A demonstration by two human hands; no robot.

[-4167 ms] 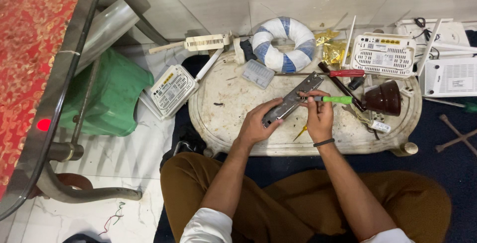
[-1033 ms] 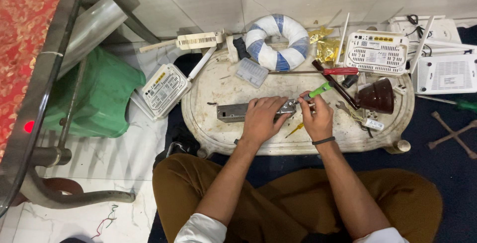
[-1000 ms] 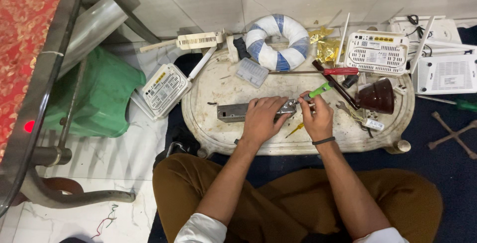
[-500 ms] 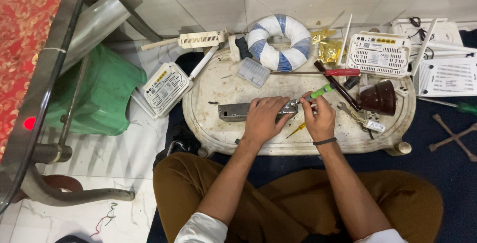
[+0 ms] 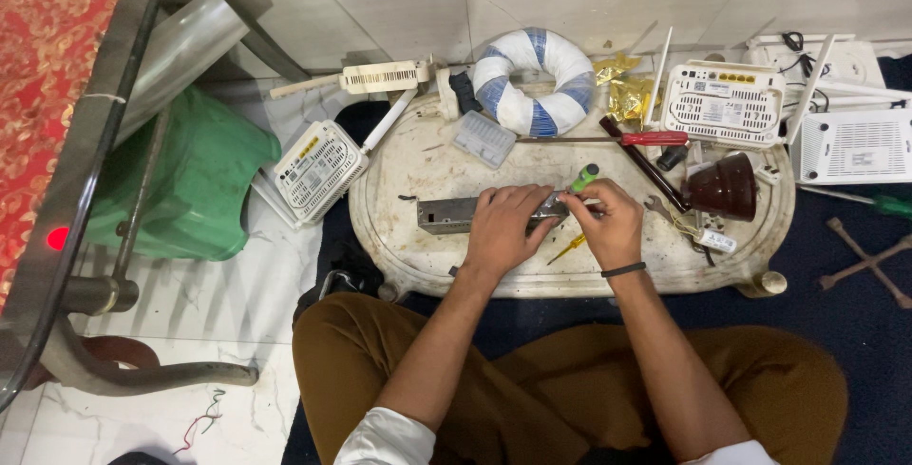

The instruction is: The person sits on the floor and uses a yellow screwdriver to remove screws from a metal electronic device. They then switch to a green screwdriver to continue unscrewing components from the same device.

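Screwdriver work on a metal box at the low table's front edge

Slippage looks like the main risk to me: the green-handled screwdriver [image 5: 581,180] is pinched only near its tip end by the right hand [image 5: 608,227], and if the tip jumps off whatever it bears on, it could skid into the fingers of the left hand [image 5: 503,232], which lie right beside it. The grey metal box [image 5: 456,214] sits near the front edge of the white oval table [image 5: 418,156], a little left of its middle, and a hard push could shove it sideways, since only the left hand pins it down. A small yellow-handled tool [image 5: 568,248] lies just under the wrists, close to the front edge, and could get knocked to the floor.

The left hand is spread flat and curled over the box's right end, pressing on it. The right hand is closed narrowly around the screwdriver's shaft, fingertips bunched together; what the tip meets is hidden beneath the fingers.

Toward the table's back edge rest a blue-and-white wrapped ring [image 5: 532,80] and a red-handled screwdriver [image 5: 654,138].
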